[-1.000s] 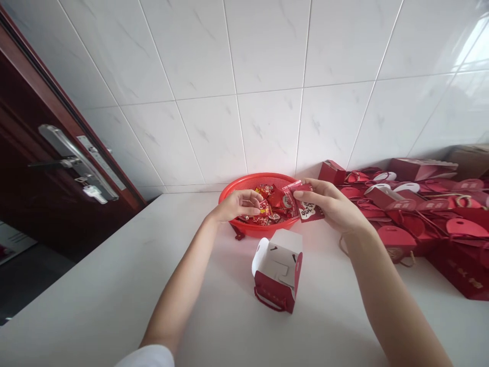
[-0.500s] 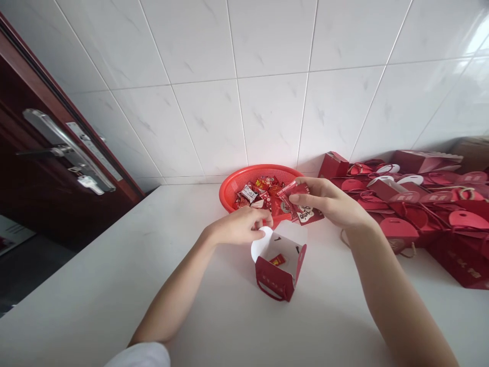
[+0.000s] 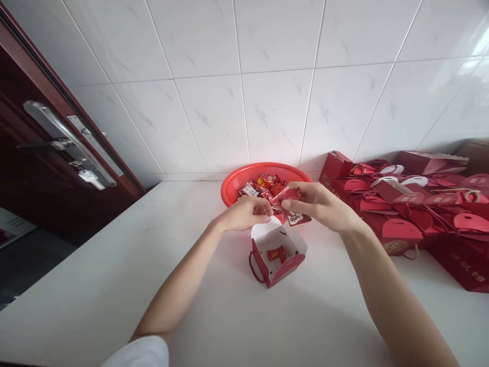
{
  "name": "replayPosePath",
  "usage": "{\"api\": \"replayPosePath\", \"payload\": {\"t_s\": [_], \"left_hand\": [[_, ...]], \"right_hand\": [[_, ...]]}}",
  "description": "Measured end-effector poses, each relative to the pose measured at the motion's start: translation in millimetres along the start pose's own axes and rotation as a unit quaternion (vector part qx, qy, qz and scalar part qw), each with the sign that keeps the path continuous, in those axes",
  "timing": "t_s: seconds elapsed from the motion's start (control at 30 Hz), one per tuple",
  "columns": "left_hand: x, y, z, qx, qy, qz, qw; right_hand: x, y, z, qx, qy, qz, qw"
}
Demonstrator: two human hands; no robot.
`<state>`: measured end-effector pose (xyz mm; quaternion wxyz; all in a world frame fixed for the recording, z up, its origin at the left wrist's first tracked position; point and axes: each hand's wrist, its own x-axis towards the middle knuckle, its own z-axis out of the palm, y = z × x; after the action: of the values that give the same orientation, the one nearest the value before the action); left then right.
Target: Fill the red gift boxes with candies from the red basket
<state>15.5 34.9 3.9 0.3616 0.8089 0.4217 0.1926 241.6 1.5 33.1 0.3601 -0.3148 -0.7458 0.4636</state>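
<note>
My right hand [image 3: 315, 204] grips a few flat red packets [image 3: 300, 218] with dark and white print, between thumb and fingers, to the right above the box. My left hand [image 3: 248, 211] is at the box's raised white flap [image 3: 263, 229], its fingers loosely curled and its thumb apart from them; I see nothing between them. Below both hands stands a small open red gift box [image 3: 284, 270] with a white inside and a red cord handle. Small red wrapped candies [image 3: 275, 254] lie in it. Behind the hands is a red plastic basket [image 3: 231, 186] holding assorted wrapped sweets [image 3: 263, 186].
Many red gift boxes with cord handles [image 3: 401, 234] are packed together on the right of the white table [image 3: 183, 306]. A white tiled wall [image 3: 275, 117] borders the table's back. A dark red door with a metal handle [image 3: 64, 140] is at the left.
The open box has turned and shifted slightly away from me, showing more red candy inside. My right hand, with the packets, has moved left towards my left hand; the left has risen slightly.
</note>
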Motion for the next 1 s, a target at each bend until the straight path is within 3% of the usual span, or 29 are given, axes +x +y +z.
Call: {"api": "replayPosePath", "payload": {"t_s": [0.17,0.27,0.43,0.6,0.7,0.83,0.93,1.0], "left_hand": [[0,0,-0.4,-0.004,-0.018,0.033,0.999],[1,-2,-0.7,-0.015,-0.018,0.038,0.999],[1,-3,-0.4,-0.011,-0.010,0.048,0.999],[0,-1,-0.1,-0.007,-0.018,0.032,0.999],[-1,0,0.1,0.005,-0.012,0.034,0.999],[-2,0,0.5,0.010,-0.004,0.014,1.000],[-1,-1,0.5,0.017,-0.004,0.011,1.000],[-1,-2,1.0,0.023,-0.008,0.016,1.000]], "right_hand": [[3,10,8,-0.079,-0.119,-0.002,0.990],[2,10,12,-0.118,-0.109,-0.017,0.987],[0,2,17,-0.089,-0.078,-0.054,0.991],[1,7,27,-0.100,-0.118,-0.014,0.988],[0,5,28,-0.141,-0.046,-0.047,0.988],[-7,-9,12,-0.147,0.053,-0.079,0.985],[-15,-15,-2,-0.152,0.088,-0.070,0.982],[-21,-14,-5,-0.160,0.077,-0.061,0.982]]}}
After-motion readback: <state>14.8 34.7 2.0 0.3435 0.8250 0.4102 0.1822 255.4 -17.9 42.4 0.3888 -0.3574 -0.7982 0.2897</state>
